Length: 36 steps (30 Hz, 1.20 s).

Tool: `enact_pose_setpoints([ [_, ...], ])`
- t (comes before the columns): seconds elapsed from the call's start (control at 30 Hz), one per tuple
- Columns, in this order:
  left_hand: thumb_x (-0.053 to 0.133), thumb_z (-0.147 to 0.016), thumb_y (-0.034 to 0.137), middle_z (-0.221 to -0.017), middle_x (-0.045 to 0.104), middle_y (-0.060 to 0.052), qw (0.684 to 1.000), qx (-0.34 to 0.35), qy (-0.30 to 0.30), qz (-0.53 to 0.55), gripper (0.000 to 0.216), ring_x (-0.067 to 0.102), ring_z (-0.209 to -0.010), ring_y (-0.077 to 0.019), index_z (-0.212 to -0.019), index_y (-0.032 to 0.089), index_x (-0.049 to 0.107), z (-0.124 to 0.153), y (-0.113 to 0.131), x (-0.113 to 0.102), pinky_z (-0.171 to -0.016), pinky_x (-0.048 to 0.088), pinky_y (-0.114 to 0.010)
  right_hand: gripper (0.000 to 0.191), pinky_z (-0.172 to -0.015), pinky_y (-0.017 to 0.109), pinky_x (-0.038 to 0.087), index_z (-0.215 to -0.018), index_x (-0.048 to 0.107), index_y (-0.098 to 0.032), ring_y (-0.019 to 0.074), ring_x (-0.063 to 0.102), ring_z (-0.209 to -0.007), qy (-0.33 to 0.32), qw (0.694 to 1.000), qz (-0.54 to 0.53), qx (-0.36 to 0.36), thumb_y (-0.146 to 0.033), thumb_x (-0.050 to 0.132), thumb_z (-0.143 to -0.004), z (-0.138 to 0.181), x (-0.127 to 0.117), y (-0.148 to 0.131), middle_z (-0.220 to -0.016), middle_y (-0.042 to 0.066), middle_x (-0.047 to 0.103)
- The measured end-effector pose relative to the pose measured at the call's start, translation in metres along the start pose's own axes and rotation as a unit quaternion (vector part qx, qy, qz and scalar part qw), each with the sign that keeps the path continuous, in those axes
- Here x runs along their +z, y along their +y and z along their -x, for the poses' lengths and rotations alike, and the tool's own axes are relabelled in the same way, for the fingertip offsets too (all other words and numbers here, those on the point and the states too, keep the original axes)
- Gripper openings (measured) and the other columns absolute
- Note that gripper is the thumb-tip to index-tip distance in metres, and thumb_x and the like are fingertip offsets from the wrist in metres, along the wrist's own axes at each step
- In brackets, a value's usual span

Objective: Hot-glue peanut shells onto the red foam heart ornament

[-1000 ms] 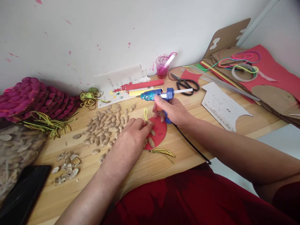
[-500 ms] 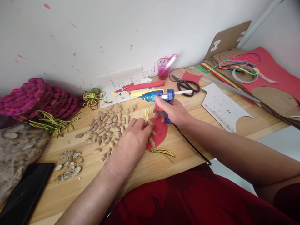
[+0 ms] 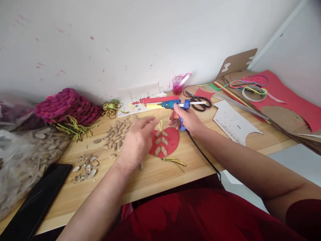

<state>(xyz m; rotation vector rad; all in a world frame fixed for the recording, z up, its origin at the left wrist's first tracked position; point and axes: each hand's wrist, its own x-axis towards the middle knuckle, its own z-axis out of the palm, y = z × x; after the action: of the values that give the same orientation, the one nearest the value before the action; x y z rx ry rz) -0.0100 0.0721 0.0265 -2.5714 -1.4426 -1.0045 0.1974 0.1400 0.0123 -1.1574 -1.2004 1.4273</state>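
My right hand (image 3: 189,119) is wrapped round a blue hot glue gun (image 3: 173,104), with a white glue stick poking out of its back and the nozzle to the left. Below the gun lies a red heart-shaped card (image 3: 173,142) bearing several peanuts (image 3: 164,140) in slanted pairs, with a yellow cord loop (image 3: 160,125) at the top. Slightly smeared by motion, my left hand (image 3: 137,139) hovers at the card's left edge, fingers stretched out and nothing visible in them. It partly hides a pile of loose peanuts (image 3: 116,132).
Scissors (image 3: 200,102), a cup of pink paint (image 3: 177,87) and paper strips lie at the back. Purple woven pieces (image 3: 67,107), a peanut bag (image 3: 47,147) and a phone (image 3: 47,197) are on the left. Cardboard and coloured cords (image 3: 250,82) fill the right. The gun's cable (image 3: 204,154) runs off the front edge.
My left hand has lifted off the card's peanuts and moved left, uncovering them. My right hand still holds the glue gun. The camera view has shifted.
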Motion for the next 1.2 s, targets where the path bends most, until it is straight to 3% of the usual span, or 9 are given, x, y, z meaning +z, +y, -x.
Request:
enact_pose_setpoints([
  [0.1, 0.056, -0.094, 0.012, -0.116, 0.070, -0.007, 0.989, -0.057, 0.134, -0.009, 0.030, 0.065, -0.108, -0.0197, -0.117, 0.022, 0.073, -0.007, -0.003, -0.017, -0.099, 0.053, -0.037, 0.053, -0.038, 0.018, 0.048, -0.068, 0.064, -0.017, 0.0132, 0.070, -0.056, -0.002, 1.000, -0.005, 0.002, -0.067, 0.066, -0.085, -0.003, -0.003, 0.000, -0.069, 0.004, 0.068],
  [0.23, 0.065, -0.091, 0.021, -0.097, 0.073, -0.004, 0.969, -0.140, 0.192, 0.072, 0.016, 0.068, -0.094, -0.0170, -0.101, 0.021, 0.077, -0.011, -0.008, -0.032, -0.088, 0.056, -0.031, 0.051, -0.036, 0.018, 0.046, -0.068, 0.064, -0.016, 0.0129, 0.070, -0.054, -0.007, 1.000, -0.015, -0.001, -0.064, 0.067, -0.086, -0.004, -0.004, 0.000, -0.068, 0.003, 0.067],
  [0.37, 0.070, -0.087, 0.031, -0.097, 0.075, -0.003, 0.962, -0.191, 0.131, 0.143, 0.017, 0.069, -0.084, -0.0156, -0.099, 0.020, 0.077, -0.015, -0.014, -0.047, -0.081, 0.056, -0.028, 0.050, -0.035, 0.018, 0.045, -0.069, 0.063, -0.017, 0.0125, 0.069, -0.052, -0.007, 1.000, -0.024, 0.000, -0.063, 0.068, -0.085, -0.004, -0.004, -0.001, -0.067, 0.003, 0.067],
  [0.5, 0.066, -0.089, 0.038, -0.073, 0.072, 0.001, 0.976, -0.194, 0.055, 0.087, 0.020, 0.062, -0.065, -0.0122, -0.088, 0.021, 0.077, -0.024, -0.019, -0.068, -0.067, 0.050, -0.024, 0.049, -0.035, 0.018, 0.046, -0.072, 0.063, -0.017, 0.0125, 0.068, -0.051, -0.005, 0.999, -0.032, -0.005, -0.064, 0.070, -0.084, -0.003, -0.004, -0.001, -0.069, 0.004, 0.070],
  [0.6, 0.065, -0.089, 0.042, -0.059, 0.065, 0.003, 0.976, -0.205, 0.035, 0.055, 0.026, 0.053, -0.053, -0.0109, -0.081, 0.019, 0.076, -0.029, -0.031, -0.073, -0.057, 0.044, -0.024, 0.051, -0.035, 0.018, 0.046, -0.071, 0.063, -0.016, 0.0127, 0.067, -0.050, -0.001, 1.000, -0.025, -0.010, -0.066, 0.070, -0.082, -0.004, -0.005, -0.002, -0.069, 0.005, 0.070],
  [0.77, 0.069, -0.082, 0.031, -0.089, 0.077, -0.003, 0.966, -0.209, 0.111, 0.102, 0.015, 0.068, -0.077, -0.0152, -0.087, 0.018, 0.076, -0.020, -0.059, -0.055, -0.075, 0.053, -0.026, 0.055, -0.036, 0.019, 0.047, -0.069, 0.064, -0.016, 0.0137, 0.068, -0.052, -0.001, 1.000, -0.014, -0.018, -0.070, 0.072, -0.077, -0.003, -0.004, -0.003, -0.071, 0.006, 0.070],
  [0.93, 0.068, -0.081, 0.027, -0.088, 0.079, -0.001, 0.962, -0.249, 0.084, 0.070, 0.014, 0.071, -0.076, -0.0160, -0.088, 0.021, 0.079, -0.008, -0.071, -0.046, -0.079, 0.055, -0.027, 0.056, -0.038, 0.020, 0.047, -0.070, 0.064, -0.017, 0.0141, 0.067, -0.053, -0.001, 1.000, 0.014, -0.010, -0.072, 0.071, -0.076, -0.001, -0.003, -0.004, -0.069, 0.006, 0.070],
  [1.1, 0.067, -0.082, 0.024, -0.090, 0.081, 0.000, 0.966, -0.245, 0.053, 0.061, 0.017, 0.073, -0.077, -0.0162, -0.093, 0.022, 0.081, -0.007, -0.077, -0.045, -0.082, 0.057, -0.027, 0.056, -0.040, 0.020, 0.048, -0.071, 0.064, -0.018, 0.0143, 0.067, -0.055, -0.001, 0.999, 0.039, -0.003, -0.073, 0.069, -0.077, 0.001, -0.002, -0.005, -0.070, 0.007, 0.071],
  [1.2, 0.062, -0.085, 0.019, -0.098, 0.081, -0.002, 0.971, -0.230, 0.036, 0.053, 0.023, 0.075, -0.087, -0.0180, -0.098, 0.022, 0.081, -0.006, -0.081, -0.040, -0.089, 0.057, -0.030, 0.056, -0.041, 0.020, 0.047, -0.071, 0.065, -0.018, 0.0135, 0.065, -0.053, 0.006, 0.999, 0.039, 0.003, -0.073, 0.070, -0.076, 0.003, -0.001, -0.007, -0.067, 0.006, 0.070],
])
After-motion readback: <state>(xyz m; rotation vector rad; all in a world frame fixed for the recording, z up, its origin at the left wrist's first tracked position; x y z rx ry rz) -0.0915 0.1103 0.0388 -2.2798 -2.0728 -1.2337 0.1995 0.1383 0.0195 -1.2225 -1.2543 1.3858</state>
